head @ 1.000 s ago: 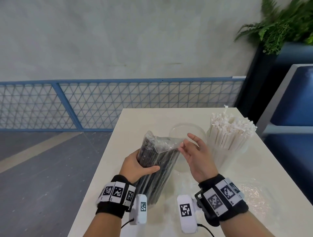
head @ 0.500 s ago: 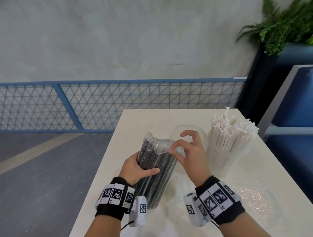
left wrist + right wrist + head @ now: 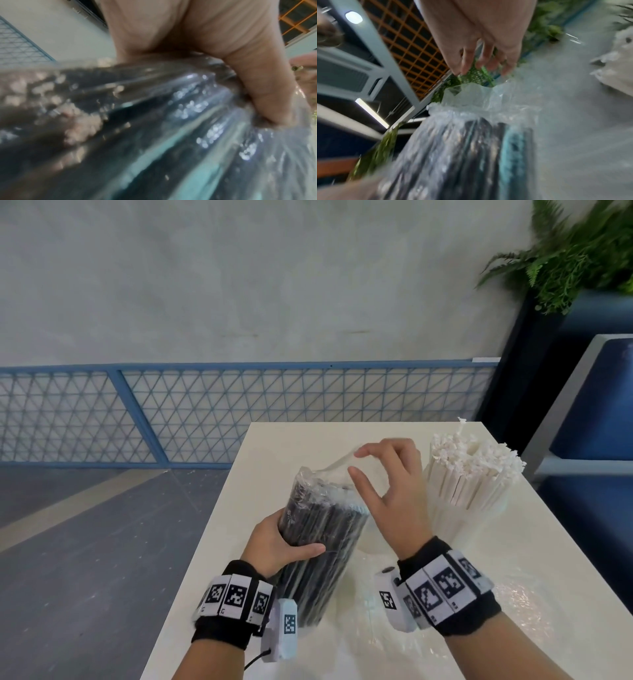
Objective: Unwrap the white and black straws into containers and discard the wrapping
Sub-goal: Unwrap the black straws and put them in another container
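cream table [image 3: 534,542] — black straw bundle [image 3: 318,546], white straws' container [image 3: 459,511], crumpled clear wrap [image 3: 513,607] on it.

On my left wrist feed, my left hand [image 3: 197,40] fills the top of the frame, its thumb [image 3: 260,88] curled down round the bundle of black straws in crinkled clear plastic wrap [image 3: 154,128]. The bundle is blurred and covers the lower frame. At far left, a blue mesh railing [image 3: 18,47] stands against a pale wall [image 3: 65,33].
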A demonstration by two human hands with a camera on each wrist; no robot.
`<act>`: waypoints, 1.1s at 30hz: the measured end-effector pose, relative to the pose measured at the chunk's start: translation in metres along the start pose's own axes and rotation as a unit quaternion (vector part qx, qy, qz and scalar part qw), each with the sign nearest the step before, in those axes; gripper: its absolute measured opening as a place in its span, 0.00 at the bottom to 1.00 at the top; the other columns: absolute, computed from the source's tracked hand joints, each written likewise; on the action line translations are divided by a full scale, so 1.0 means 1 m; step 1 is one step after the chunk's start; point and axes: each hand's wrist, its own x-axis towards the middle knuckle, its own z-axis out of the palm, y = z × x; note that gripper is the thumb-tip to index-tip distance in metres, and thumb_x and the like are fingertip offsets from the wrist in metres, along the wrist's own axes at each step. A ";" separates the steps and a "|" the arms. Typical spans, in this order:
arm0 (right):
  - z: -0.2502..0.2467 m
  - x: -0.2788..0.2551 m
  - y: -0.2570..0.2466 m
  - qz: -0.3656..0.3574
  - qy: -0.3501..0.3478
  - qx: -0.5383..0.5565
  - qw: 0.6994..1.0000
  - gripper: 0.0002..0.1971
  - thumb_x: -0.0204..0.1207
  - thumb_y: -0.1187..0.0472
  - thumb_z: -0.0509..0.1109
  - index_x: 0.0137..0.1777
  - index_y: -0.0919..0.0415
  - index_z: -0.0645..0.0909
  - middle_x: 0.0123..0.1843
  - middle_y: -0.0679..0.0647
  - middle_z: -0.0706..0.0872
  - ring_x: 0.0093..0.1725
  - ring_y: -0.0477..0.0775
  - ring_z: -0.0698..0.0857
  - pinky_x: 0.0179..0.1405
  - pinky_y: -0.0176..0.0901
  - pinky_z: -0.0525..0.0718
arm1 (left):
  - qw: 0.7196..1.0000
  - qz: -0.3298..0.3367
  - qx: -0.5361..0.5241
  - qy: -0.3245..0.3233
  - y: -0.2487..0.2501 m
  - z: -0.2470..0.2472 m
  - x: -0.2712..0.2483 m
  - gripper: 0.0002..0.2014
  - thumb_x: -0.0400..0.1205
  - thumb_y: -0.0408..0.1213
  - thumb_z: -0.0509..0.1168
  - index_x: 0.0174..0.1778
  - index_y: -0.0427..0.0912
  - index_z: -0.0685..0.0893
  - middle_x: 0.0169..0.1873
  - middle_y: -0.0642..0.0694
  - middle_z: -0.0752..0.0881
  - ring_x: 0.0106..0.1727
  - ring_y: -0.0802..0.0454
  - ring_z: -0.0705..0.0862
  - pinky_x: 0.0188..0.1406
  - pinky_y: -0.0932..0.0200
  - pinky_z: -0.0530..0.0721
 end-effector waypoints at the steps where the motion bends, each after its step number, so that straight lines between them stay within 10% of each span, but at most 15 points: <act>1: 0.001 -0.004 -0.001 -0.024 -0.003 -0.004 1.000 0.04 0.76 0.61 0.67 0.47 0.60 0.81 0.44 0.51 0.78 0.45 0.45 0.75 0.50 0.30 0.74 | 1.000 -0.002 -0.006 0.006 -0.001 0.000 0.000 0.22 0.60 0.40 0.83 0.46 0.55 0.81 0.43 0.57 0.89 0.48 0.65 0.86 0.46 0.69 0.81; 6: 0.012 -0.015 0.012 0.032 -0.173 -0.037 0.984 0.17 0.80 0.51 0.55 0.61 0.56 0.79 0.58 0.51 0.82 0.54 0.52 0.80 0.57 0.40 0.75 | 1.000 0.011 -0.004 -0.013 0.002 0.001 -0.002 0.23 0.59 0.41 0.83 0.45 0.57 0.81 0.43 0.58 0.89 0.47 0.68 0.87 0.46 0.72 0.81; 10: 0.009 -0.007 0.014 0.071 -0.253 -0.007 0.965 0.26 0.83 0.61 0.57 0.80 0.48 0.59 0.69 0.43 0.71 0.48 0.47 0.81 0.50 0.34 0.77 | 0.999 0.021 0.010 -0.044 0.005 0.002 -0.003 0.25 0.59 0.42 0.83 0.47 0.60 0.80 0.45 0.59 0.89 0.49 0.70 0.86 0.47 0.74 0.80; 14: 0.005 -0.004 0.010 0.112 -0.153 0.057 0.980 0.17 0.77 0.56 0.68 0.64 0.53 0.73 0.54 0.47 0.76 0.42 0.43 0.83 0.43 0.30 0.80 | 0.999 0.020 0.018 -0.027 0.006 0.002 -0.002 0.23 0.59 0.42 0.83 0.45 0.60 0.80 0.43 0.59 0.89 0.46 0.71 0.86 0.46 0.73 0.80; 21: 0.004 -0.007 0.007 0.078 -0.243 0.072 0.964 0.05 0.74 0.59 0.72 0.40 0.59 0.81 0.34 0.47 0.82 0.36 0.42 0.79 0.38 0.26 0.74 | 1.000 0.019 0.018 0.001 0.005 0.000 0.001 0.22 0.59 0.41 0.83 0.43 0.61 0.80 0.39 0.61 0.89 0.43 0.74 0.85 0.38 0.80 0.78; 33: 0.004 0.009 0.012 0.070 -0.314 -0.007 0.947 0.23 0.70 0.61 0.75 0.66 0.50 0.77 0.55 0.51 0.84 0.37 0.41 0.82 0.41 0.20 0.75 | 0.998 0.051 0.018 -0.017 0.006 -0.006 0.003 0.27 0.59 0.41 0.84 0.48 0.63 0.79 0.43 0.62 0.89 0.48 0.71 0.86 0.47 0.73 0.82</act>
